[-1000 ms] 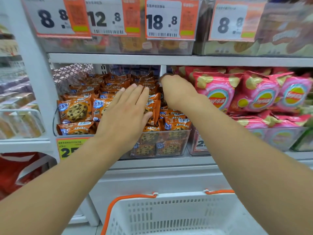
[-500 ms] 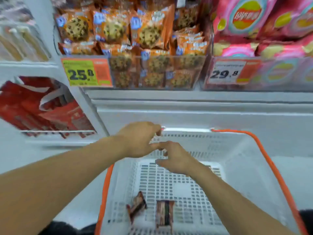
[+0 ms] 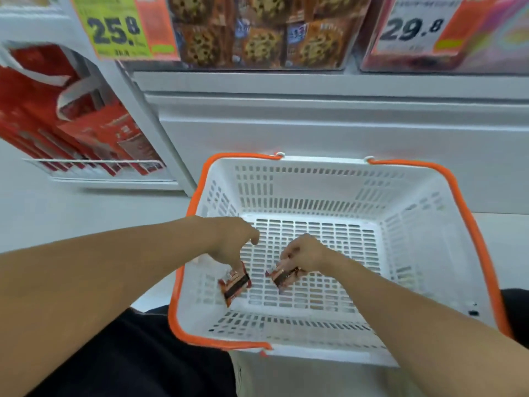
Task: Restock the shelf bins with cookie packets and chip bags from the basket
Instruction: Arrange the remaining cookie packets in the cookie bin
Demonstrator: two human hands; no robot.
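Observation:
A white basket (image 3: 315,179) with orange handles sits low in front of me. Both my hands reach down inside it. My left hand (image 3: 233,243) pinches the top end of one small orange-brown cookie packet (image 3: 234,283) near the basket's left side. My right hand (image 3: 303,252) grips a second cookie packet (image 3: 283,276) just to its right. Above, the clear cookie bin (image 3: 257,38) is packed with orange chocolate-chip cookie packets. Only the lower corner of the pink chip bag bin (image 3: 446,53) shows at top right.
Price tags read 25.8 (image 3: 123,27) and 29.8 (image 3: 415,27). A white shelf base (image 3: 315,121) runs behind the basket. Red bags (image 3: 77,121) sit in a wire rack at the left. Dark clothing (image 3: 128,353) fills the lower left.
My hands left the cookie bin, dropped past the basket rim and now each holds one of the two packets on the basket floor. My view tilted down.

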